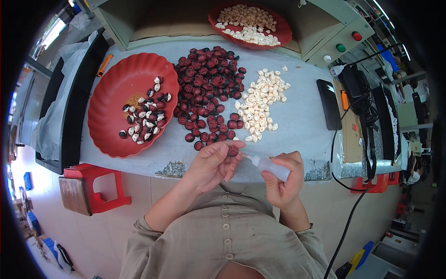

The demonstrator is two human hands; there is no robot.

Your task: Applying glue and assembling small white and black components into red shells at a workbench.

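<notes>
Between the fingers of my left hand (211,162) is a small dark red, cup-shaped piece (233,151). My right hand (288,179) is wrapped round a translucent white squeeze bottle (272,167), tilted so its thin nozzle meets or nearly meets the red piece. Beyond my hands spreads a heap of similar dark red and black pieces (204,81). Small cream-white pieces (262,100) lie in a pile to its right. On the left, a red scalloped plate (109,111) holds several pieces with white and dark parts joined.
A grey metal box (320,32) with a red and a green button stands at the back, a red plate (288,35) of white pieces in its opening. Right are a black phone (329,104) and cables. A black tray (69,121) and orange cutter (105,65) lie left; a red stool (109,188) stands below.
</notes>
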